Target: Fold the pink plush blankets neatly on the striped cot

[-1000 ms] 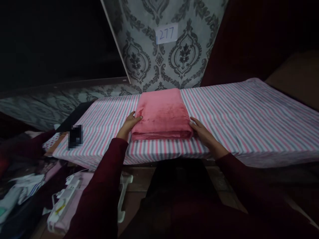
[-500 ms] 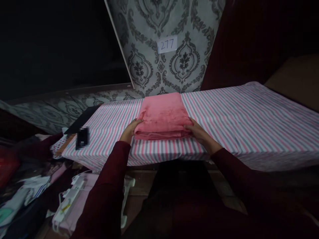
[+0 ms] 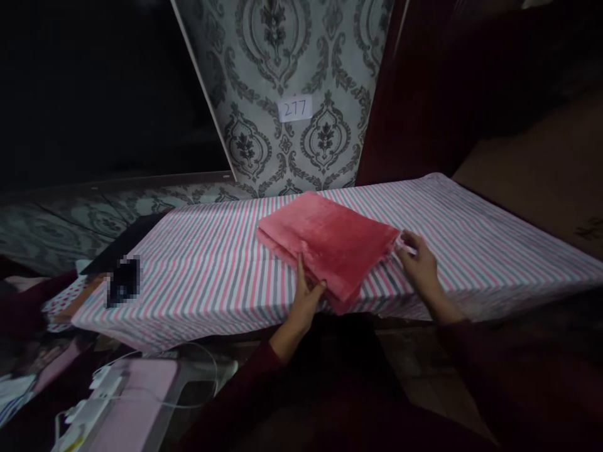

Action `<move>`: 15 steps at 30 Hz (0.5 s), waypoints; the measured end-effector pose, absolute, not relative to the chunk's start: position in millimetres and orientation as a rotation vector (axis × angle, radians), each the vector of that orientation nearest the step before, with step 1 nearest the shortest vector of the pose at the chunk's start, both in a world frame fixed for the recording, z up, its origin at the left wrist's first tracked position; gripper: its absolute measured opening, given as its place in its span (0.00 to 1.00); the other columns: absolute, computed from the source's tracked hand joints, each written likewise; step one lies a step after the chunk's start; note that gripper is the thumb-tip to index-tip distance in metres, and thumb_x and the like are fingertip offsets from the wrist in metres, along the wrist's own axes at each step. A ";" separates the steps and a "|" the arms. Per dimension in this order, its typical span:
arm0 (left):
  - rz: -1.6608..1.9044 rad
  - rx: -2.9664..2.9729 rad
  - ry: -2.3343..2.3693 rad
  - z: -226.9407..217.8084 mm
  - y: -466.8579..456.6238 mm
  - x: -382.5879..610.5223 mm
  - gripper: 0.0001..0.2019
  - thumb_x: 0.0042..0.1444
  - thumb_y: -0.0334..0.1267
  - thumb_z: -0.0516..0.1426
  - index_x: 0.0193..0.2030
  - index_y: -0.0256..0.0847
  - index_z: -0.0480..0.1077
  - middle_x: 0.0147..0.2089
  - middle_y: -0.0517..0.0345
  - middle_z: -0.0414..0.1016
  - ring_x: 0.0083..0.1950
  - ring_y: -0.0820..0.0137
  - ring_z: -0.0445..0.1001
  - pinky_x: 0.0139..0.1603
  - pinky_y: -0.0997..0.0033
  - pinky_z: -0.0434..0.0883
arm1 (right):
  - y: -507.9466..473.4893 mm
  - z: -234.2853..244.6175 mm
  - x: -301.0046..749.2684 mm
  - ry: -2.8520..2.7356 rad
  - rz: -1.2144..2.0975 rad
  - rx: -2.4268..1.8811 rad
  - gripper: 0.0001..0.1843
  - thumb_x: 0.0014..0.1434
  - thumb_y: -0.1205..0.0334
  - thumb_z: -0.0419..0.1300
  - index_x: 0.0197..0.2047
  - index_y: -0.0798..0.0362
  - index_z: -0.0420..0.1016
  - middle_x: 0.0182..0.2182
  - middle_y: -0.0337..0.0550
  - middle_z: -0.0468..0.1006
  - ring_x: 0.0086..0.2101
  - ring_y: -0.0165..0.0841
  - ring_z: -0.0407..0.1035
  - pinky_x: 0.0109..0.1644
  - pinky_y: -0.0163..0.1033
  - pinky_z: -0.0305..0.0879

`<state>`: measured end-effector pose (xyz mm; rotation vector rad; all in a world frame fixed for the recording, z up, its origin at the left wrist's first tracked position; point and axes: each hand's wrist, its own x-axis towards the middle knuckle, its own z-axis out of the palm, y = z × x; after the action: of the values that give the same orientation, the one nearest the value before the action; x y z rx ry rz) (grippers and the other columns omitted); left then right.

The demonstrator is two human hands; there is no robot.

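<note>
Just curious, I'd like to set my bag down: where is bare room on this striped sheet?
Bare striped sheet lies between the pink blanket and the dark blurred object, and beyond the right hand. It is crowded along the near edge, where the left hand holds the blanket.

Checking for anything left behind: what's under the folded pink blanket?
The folded pink blanket lies on a pink, grey and white striped sheet; the stretch directly beneath it is covered, so nothing under it can be seen.

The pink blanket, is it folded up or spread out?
Folded: the pink fleece blanket lies in a thick bundle with layered edges showing, covering only a small part of the striped sheet.
</note>
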<state>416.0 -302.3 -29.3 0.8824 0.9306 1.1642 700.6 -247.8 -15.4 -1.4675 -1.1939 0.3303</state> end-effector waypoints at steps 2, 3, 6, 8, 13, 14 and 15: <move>1.284 0.840 0.941 -31.0 -295.5 409.1 0.61 0.48 0.48 0.71 0.79 0.69 0.35 0.70 0.51 0.69 0.62 0.56 0.77 0.55 0.55 0.77 | -275.4 -21.2 670.7 -1.456 0.145 -1.350 0.26 0.62 0.47 0.59 0.60 0.49 0.74 0.56 0.56 0.78 0.56 0.50 0.71 0.61 0.61 0.68; 1.324 0.808 0.948 -29.7 -289.0 402.8 0.61 0.47 0.48 0.71 0.79 0.67 0.35 0.66 0.50 0.73 0.56 0.57 0.79 0.51 0.56 0.78 | -287.4 -22.4 653.5 -1.603 0.092 -1.278 0.26 0.65 0.48 0.58 0.62 0.49 0.74 0.57 0.55 0.78 0.57 0.50 0.71 0.63 0.62 0.66; 1.376 0.732 0.966 -20.7 -262.3 377.9 0.57 0.46 0.47 0.69 0.78 0.62 0.40 0.52 0.55 0.79 0.39 0.65 0.80 0.41 0.63 0.78 | -310.6 -25.4 602.3 -1.989 0.016 -1.131 0.33 0.67 0.52 0.57 0.73 0.47 0.63 0.65 0.55 0.72 0.64 0.51 0.65 0.69 0.62 0.60; 1.422 0.716 1.007 -13.2 -242.0 360.0 0.53 0.47 0.46 0.68 0.76 0.59 0.44 0.46 0.58 0.79 0.34 0.68 0.78 0.38 0.67 0.76 | -314.9 -31.4 574.8 -2.141 -0.043 -1.139 0.42 0.64 0.55 0.60 0.78 0.47 0.53 0.72 0.56 0.62 0.69 0.53 0.57 0.71 0.63 0.56; 1.431 0.660 1.195 4.4 -192.2 319.5 0.53 0.52 0.44 0.66 0.78 0.51 0.39 0.46 0.54 0.80 0.33 0.68 0.77 0.33 0.71 0.73 | -307.3 -54.6 544.9 -2.195 -0.240 -1.268 0.49 0.59 0.64 0.64 0.79 0.42 0.49 0.74 0.58 0.57 0.69 0.56 0.56 0.68 0.65 0.58; 1.419 0.657 1.233 7.6 -182.8 312.6 0.53 0.52 0.44 0.66 0.79 0.50 0.38 0.49 0.51 0.80 0.34 0.67 0.78 0.32 0.71 0.74 | -306.0 -57.6 544.8 -2.191 -0.265 -1.279 0.49 0.59 0.66 0.63 0.79 0.42 0.49 0.73 0.58 0.59 0.68 0.56 0.58 0.67 0.64 0.59; 1.409 0.665 1.267 10.5 -173.8 306.3 0.54 0.53 0.46 0.66 0.79 0.49 0.38 0.53 0.48 0.79 0.36 0.66 0.79 0.32 0.71 0.74 | -305.4 -59.6 545.8 -2.190 -0.284 -1.286 0.47 0.60 0.66 0.62 0.79 0.43 0.50 0.73 0.58 0.60 0.68 0.55 0.59 0.66 0.64 0.60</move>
<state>306.3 -173.8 10.5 0.6649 1.2665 1.4090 545.8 -305.4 -59.6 -1.2861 -2.1901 -0.2838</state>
